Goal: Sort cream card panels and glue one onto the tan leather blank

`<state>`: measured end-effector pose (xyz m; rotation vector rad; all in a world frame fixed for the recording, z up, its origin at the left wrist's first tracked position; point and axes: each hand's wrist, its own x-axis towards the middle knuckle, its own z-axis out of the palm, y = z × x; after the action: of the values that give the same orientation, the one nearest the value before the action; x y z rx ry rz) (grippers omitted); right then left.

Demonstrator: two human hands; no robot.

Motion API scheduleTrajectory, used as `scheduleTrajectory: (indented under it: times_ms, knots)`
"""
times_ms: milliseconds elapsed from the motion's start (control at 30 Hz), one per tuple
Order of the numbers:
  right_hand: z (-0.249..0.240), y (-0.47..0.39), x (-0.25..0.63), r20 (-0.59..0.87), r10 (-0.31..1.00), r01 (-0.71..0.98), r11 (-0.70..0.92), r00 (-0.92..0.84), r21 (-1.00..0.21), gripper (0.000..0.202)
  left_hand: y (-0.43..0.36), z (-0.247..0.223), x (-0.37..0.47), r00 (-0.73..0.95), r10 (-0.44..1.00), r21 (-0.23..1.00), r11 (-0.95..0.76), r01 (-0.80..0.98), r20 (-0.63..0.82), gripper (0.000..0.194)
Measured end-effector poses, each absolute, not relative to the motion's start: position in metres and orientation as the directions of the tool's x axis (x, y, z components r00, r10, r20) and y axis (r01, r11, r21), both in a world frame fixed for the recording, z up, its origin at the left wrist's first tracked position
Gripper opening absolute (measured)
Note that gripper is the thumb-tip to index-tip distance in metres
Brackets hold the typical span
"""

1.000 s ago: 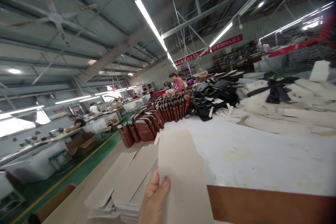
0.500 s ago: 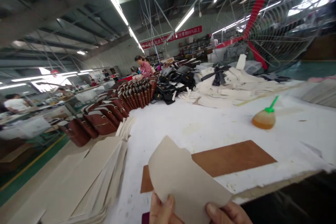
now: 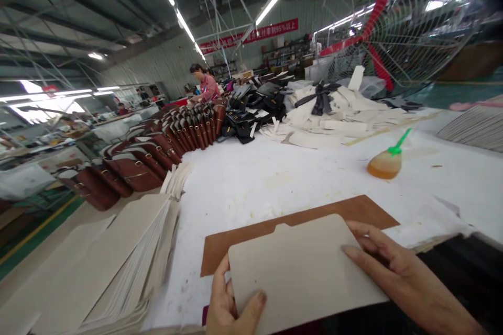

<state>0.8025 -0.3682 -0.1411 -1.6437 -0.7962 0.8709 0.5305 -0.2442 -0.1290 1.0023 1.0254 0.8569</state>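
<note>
A beige board (image 3: 302,272) with rounded corners and a small tab on its far edge is held between both hands at the near edge of the table. My left hand (image 3: 231,298) grips its left end, thumb on top. At the right end, my right hand (image 3: 381,256) has the thumb on the face and the fingers at the edge. Beyond the board lies a flat brown leather strip (image 3: 236,235), partly covered by it.
Stacked beige boards (image 3: 118,261) are at the left, brown bags (image 3: 137,167) behind them. Black pieces (image 3: 255,110) and pale scraps (image 3: 334,115) lie at the back. A glue bottle (image 3: 385,165) stands right, near a large fan (image 3: 365,39). A person (image 3: 206,86) works far off.
The board has turned so its long side runs across the view. My right hand has moved up and right along it, my left hand slightly left. The view has shifted a little.
</note>
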Motion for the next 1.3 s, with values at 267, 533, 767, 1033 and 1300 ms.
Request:
scheduleTrajectory:
  times_ms: [267,533,767,1033,1300]
  knots:
    - [-0.141,-0.342,0.817,-0.039,0.850,0.340,-0.252,0.525,-0.906,0.060,-0.231,-0.132,0.543,0.297,0.925,0.972,0.228,0.058,-0.235,0.095]
    - [-0.170,-0.333,0.818,-0.086,0.795,0.633,-0.538,0.600,-0.557,0.065,-0.223,-0.120,0.544,0.316,0.916,0.582,-0.119,0.804,-0.248,0.073]
    - [-0.171,-0.330,0.815,-0.056,0.791,0.664,-0.547,0.609,-0.509,0.058,-0.215,-0.120,0.545,0.313,0.904,0.425,-0.171,0.889,-0.292,0.069]
    - [-0.170,-0.330,0.806,0.082,0.806,0.738,-0.490,0.586,-0.463,0.047,-0.219,-0.129,0.546,0.259,0.941,0.369,-0.167,0.914,-0.217,0.059]
    - [-0.175,-0.334,0.805,0.220,0.783,0.750,-0.411,0.581,-0.519,0.041,-0.212,-0.173,0.524,0.416,0.800,0.259,-0.552,0.793,0.432,0.048]
